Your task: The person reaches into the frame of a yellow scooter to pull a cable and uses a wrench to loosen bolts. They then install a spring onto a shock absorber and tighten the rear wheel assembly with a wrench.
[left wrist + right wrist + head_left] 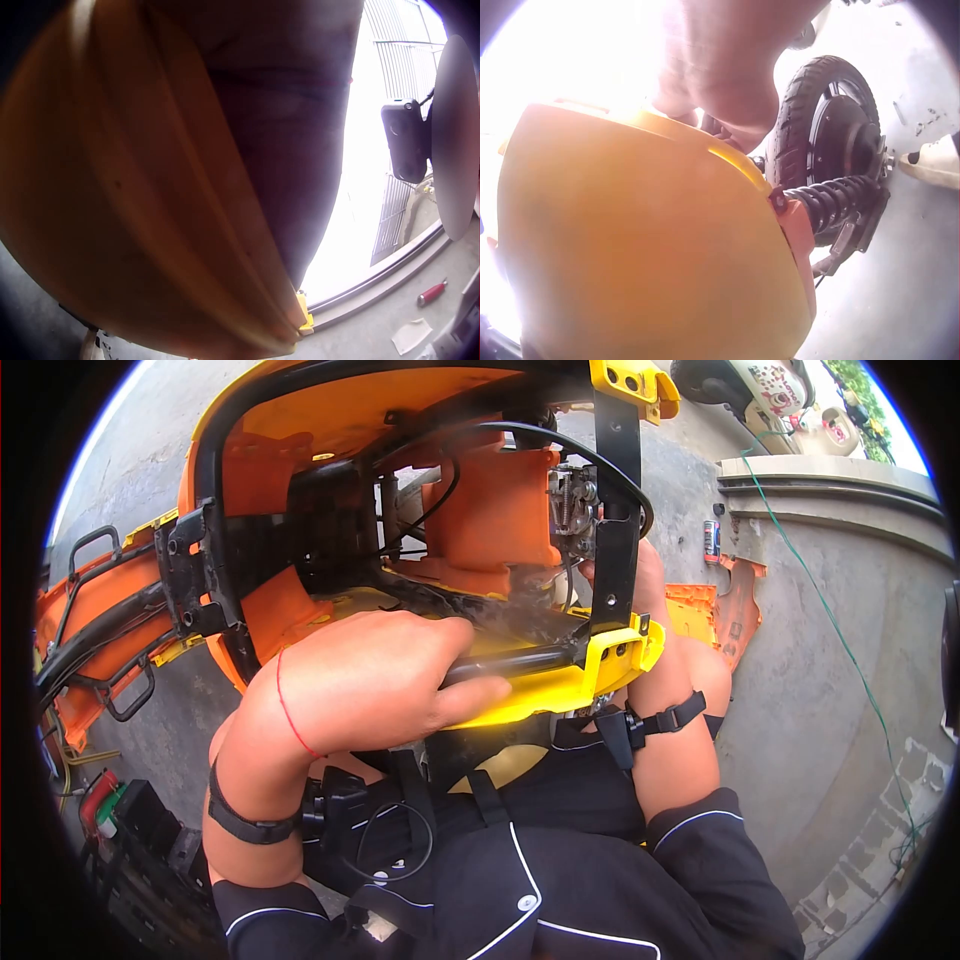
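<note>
In the head view, the left hand [375,675] grips a black frame tube [525,661] along the near edge of an electric scooter's open body. Its thumb lies over the yellow body panel [540,698]. The right hand [648,575] reaches behind a black upright bar [615,510], near a metal mechanism with a spring [573,505]. Most of its fingers are hidden there. From the right wrist, the yellow panel covers much of the view, with the right hand [731,82] bent over its top edge. I cannot tell what these fingers hold.
A tyred wheel [825,124] and a coil shock absorber [836,199] sit beside the panel. Inside the body is an orange panel [495,510], crossed by a black cable [520,428]. Loose orange parts [725,610], a can [711,542] and a green cord [825,620] lie on the floor.
</note>
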Demonstrator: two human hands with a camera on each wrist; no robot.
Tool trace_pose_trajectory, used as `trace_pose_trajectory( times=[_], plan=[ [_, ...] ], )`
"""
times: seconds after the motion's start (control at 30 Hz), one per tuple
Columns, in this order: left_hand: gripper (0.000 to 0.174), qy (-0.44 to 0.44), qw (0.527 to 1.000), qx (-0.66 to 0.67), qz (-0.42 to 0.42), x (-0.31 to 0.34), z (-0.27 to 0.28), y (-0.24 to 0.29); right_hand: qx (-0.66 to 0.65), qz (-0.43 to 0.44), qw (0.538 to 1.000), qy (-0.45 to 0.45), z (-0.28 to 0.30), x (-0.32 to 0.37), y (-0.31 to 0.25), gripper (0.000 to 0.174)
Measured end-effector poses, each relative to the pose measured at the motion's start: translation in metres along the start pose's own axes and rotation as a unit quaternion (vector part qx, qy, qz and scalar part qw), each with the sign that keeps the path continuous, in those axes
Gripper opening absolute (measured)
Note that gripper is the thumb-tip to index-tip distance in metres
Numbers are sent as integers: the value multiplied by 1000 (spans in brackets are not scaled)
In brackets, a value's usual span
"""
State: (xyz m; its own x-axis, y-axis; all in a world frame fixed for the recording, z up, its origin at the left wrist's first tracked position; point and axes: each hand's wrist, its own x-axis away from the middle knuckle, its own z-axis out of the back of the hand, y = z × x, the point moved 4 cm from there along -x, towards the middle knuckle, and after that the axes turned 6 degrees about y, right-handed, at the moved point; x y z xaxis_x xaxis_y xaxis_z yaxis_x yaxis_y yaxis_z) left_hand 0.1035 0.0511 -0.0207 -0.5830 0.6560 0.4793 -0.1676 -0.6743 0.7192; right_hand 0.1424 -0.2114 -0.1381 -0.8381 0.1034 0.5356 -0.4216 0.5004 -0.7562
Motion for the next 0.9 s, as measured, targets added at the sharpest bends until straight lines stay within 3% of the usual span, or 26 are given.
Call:
trace_pose_trajectory(
  times=[0.03, 0.13, 0.43, 0.53, 0.6, 0.67, 0.9],
  plan=[
    [50, 3, 1000, -3, -5, 0, -1, -1, 25, 73, 996, -46, 1, -3, -5, 11],
    [51, 13, 1000, -9, -16, 0, -2, -1, 90, 129, 987, -33, 1, 21, -29, 15],
    [54, -36, 998, -6, 43, -3, 2, 0, 191, 204, 946, -162, -6, 65, -45, 15],
    [55, -47, 997, -13, 54, -2, 3, 0, 73, 214, 961, -156, -11, 53, -50, 15],
    [56, -42, 998, -18, 45, -2, 2, 1, 24, 192, 976, -102, 4, 40, -56, 18],
    [56, -30, 999, -19, 36, -1, 3, 1, -126, 101, 987, 0, 25, 24, -52, 18],
    [55, -30, 999, -17, 33, 0, 1, 0, -121, 1, 990, 70, 36, 11, -30, 17]
  ],
)
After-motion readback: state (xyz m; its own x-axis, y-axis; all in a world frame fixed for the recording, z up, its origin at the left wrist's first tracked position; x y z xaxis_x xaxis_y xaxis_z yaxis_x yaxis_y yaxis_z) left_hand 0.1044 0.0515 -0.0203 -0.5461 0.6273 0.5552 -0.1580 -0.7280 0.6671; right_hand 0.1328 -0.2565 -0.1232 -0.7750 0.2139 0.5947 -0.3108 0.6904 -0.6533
